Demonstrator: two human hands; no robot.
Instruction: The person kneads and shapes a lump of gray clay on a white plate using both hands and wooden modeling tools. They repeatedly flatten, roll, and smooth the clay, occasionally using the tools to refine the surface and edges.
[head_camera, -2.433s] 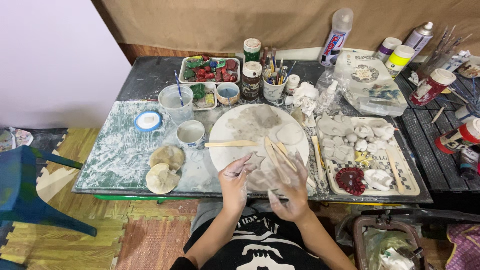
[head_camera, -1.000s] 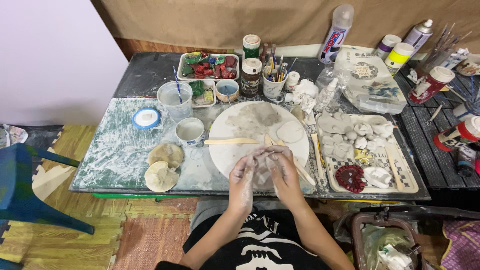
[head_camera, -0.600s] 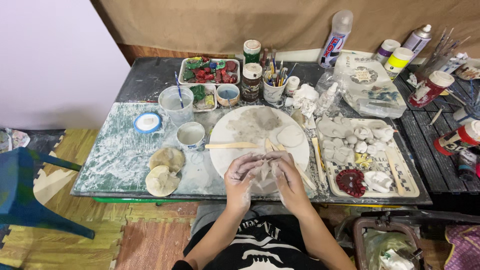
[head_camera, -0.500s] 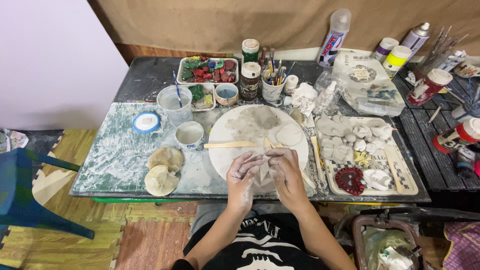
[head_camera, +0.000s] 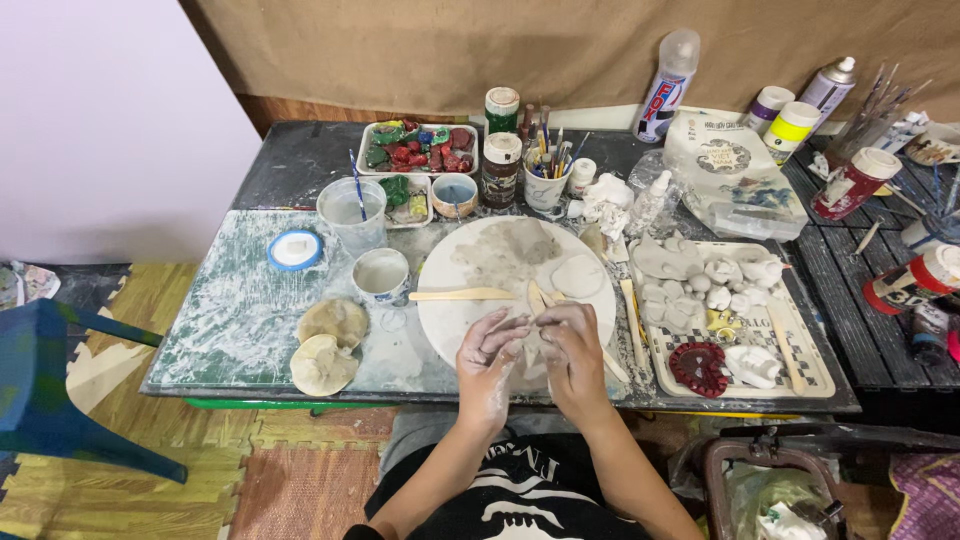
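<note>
**Ana:** While both hands meet over the near edge of the round white board (head_camera: 470, 320), what are they gripping?

**Ben:** The left hand (head_camera: 490, 355) and the right hand (head_camera: 572, 352) are closed together around a small piece of pale clay (head_camera: 534, 322), fingers curled in, dusted with clay. The piece sits between the fingertips, just above the board's near rim; its shape is mostly hidden

**Ana:** What lies around the board?

**Ben:** A flat wooden stick (head_camera: 462, 295) rests across the board's left half, and a clay disc (head_camera: 578, 276) lies on its right part. Left of the board stands a small cup (head_camera: 381, 276) of cloudy liquid, with two flattened tan clay rounds (head_camera: 327, 345) nearer the table edge. Right of the board is a tray (head_camera: 810, 372) of pale clay shapes and a red toothed wheel (head_camera: 699, 366)

**Ana:** What could go wrong?

**Ben:** My judgement: pinching too hard could tear or thin the soft piece. An elbow swinging out from the board could knock the cup, and the wrists hover close to the wooden sticks (head_camera: 540, 298) by the fingers, which could be nudged off the board
</note>
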